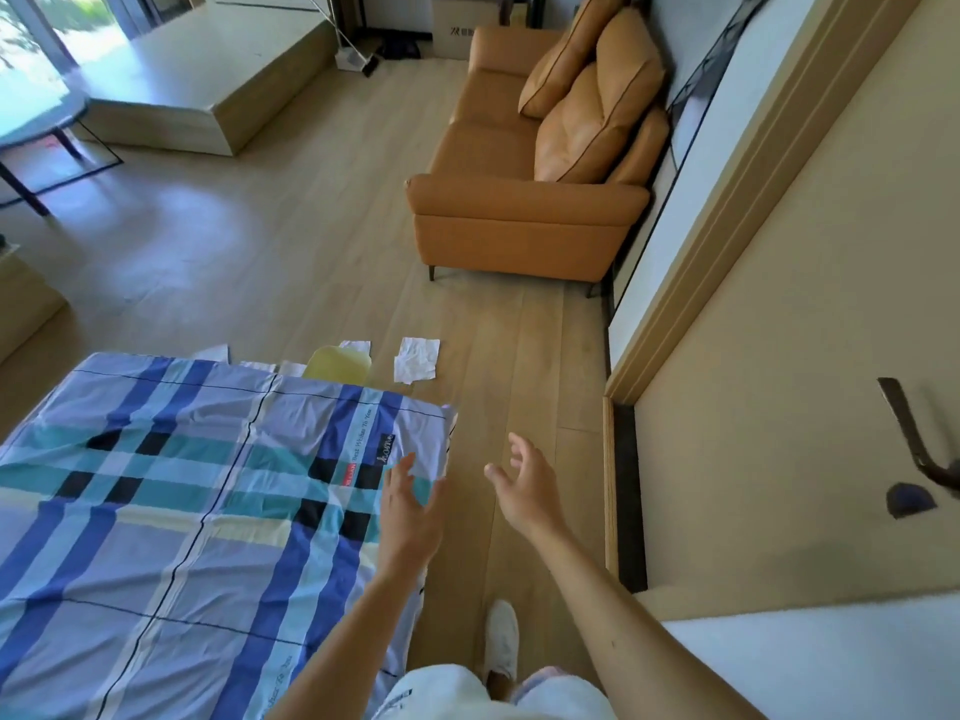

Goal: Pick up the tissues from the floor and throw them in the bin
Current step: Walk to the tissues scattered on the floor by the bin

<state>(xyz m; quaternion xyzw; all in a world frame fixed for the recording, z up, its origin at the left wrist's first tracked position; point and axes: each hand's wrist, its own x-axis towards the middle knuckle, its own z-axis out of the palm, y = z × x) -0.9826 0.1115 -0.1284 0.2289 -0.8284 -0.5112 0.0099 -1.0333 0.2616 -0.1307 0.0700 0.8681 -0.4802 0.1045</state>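
Tissues lie crumpled on the floor beyond the bed, near the yellow bin. Your left hand and right hand are spread empty. Light, soft; pinch a raised fold.

A living room with a bed, sofa and wooden floor.
A plaid blue sheet covers the bed at near left; an orange sofa with cushions stands far right against the wall, a round table far left, and a cardboard box beyond the sofa.
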